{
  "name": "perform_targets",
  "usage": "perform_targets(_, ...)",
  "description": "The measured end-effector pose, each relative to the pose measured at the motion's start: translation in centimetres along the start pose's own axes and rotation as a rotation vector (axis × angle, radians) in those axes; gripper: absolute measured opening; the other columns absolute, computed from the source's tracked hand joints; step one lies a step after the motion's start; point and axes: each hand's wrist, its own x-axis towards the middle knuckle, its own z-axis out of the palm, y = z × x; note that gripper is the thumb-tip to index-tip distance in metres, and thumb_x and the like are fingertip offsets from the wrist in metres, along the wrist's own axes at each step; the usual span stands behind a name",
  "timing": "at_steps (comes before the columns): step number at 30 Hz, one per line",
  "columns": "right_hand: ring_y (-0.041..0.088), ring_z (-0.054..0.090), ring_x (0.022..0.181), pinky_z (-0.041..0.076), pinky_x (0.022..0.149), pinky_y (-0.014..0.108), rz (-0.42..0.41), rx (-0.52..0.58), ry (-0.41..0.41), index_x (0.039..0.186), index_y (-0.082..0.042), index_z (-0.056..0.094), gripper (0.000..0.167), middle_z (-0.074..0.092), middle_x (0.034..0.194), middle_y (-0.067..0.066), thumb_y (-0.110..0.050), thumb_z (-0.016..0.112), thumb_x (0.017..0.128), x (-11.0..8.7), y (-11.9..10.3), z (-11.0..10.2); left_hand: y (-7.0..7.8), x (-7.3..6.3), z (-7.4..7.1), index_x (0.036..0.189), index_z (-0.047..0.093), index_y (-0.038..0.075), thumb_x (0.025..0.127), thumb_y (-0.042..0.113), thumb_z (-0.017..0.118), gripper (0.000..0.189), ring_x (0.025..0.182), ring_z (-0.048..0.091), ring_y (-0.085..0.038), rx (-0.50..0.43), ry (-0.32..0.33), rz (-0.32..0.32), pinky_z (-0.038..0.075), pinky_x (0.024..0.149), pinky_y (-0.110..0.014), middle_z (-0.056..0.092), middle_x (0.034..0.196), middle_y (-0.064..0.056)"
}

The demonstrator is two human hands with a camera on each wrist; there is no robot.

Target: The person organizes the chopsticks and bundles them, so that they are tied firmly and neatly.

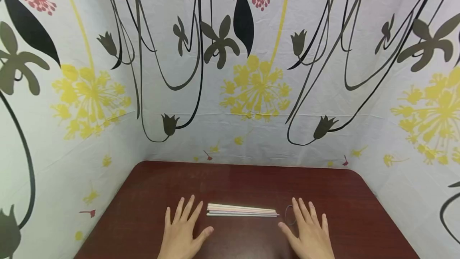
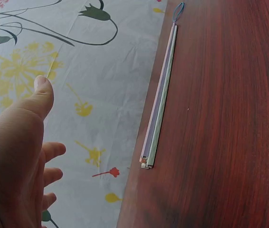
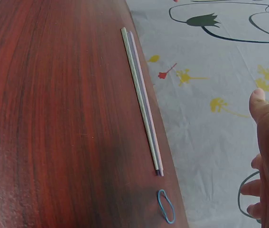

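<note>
Several thin, straight pastel sticks [image 1: 240, 210] lie side by side on the table in the head view, in pink, lilac and pale green tones. Just off their right end is a thin blue loop [image 3: 159, 197], which looks like a rubber band. My left hand [image 1: 184, 233] is left of the sticks, fingers spread and pointing forward, holding nothing. On the other side my right hand [image 1: 310, 233] is spread too, its fingers close to the loop and overlapping it in the head view. Both wrist views show the sticks [image 2: 159, 99] apart from the hands.
The dark red-brown wooden table [image 1: 237, 185] has rounded far corners. White cloth [image 1: 230, 147] with printed flowers and stems hangs behind it and along both sides.
</note>
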Motion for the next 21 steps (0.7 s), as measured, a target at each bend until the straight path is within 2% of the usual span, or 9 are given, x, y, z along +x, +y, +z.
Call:
perform_targets(5,0.051,0.022,0.147,0.007,0.108,0.076,-0.007,0.013,-0.007,0.158,-0.01,0.032,0.092,0.033,0.159,0.023,-0.072,0.048,0.093,0.12,-0.22,0.24,-0.23,-0.31,-0.08,0.149,0.051,0.021,0.091,0.073,0.049,0.078,0.149,0.028,-0.039,-0.002,-0.009,-0.01,0.012,0.112,-0.072,0.039,0.16,-0.008)
perform_targets(14,0.05,0.023,0.147,0.009,0.109,0.074,-0.018,0.037,-0.008,0.159,-0.012,0.029,0.091,0.034,0.159,0.024,-0.072,0.048,0.093,0.36,-0.32,0.35,-0.49,-0.45,0.34,0.15,0.05,0.022,0.09,0.074,0.051,0.08,0.149,0.028,-0.039,0.005,-0.002,0.009,0.012,0.112,-0.072,0.038,0.16,-0.008)
perform_targets(21,0.049,0.026,0.146,0.013,0.108,0.074,-0.029,0.045,0.018,0.159,-0.013,0.03,0.091,0.036,0.158,0.023,-0.07,0.054,0.091,0.27,-0.11,0.39,-0.49,-0.39,0.43,0.151,0.048,0.022,0.089,0.076,0.048,0.082,0.149,0.027,-0.039,-0.014,-0.046,-0.003,0.012,0.112,-0.072,0.037,0.161,-0.009)
